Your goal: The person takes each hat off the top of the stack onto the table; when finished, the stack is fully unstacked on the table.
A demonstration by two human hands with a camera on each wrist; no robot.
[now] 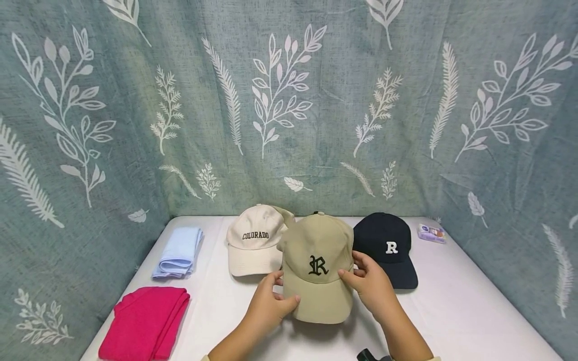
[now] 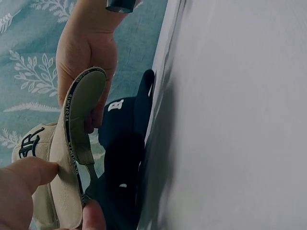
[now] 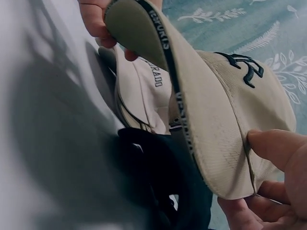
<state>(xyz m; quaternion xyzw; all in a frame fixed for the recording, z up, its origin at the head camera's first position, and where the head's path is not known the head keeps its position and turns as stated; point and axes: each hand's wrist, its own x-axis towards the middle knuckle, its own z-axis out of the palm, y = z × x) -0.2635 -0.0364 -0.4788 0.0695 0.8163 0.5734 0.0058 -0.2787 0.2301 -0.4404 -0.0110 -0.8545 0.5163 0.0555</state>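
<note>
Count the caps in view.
3 plainly visible: khaki cap in the left hand and right hand, cream cap behind it at left, navy cap behind at right. The khaki patch beside the cream cap may be another, partly hidden.

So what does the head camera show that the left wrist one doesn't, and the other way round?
Only the head view: the pink cloth, light blue cloth, COLORADO cap and small packet.

Only the left wrist view: the underside of the brim of the tan cap, with its lettered edging.

Both: that cap held by left hand and right hand, plus the navy cap with its white R.
</note>
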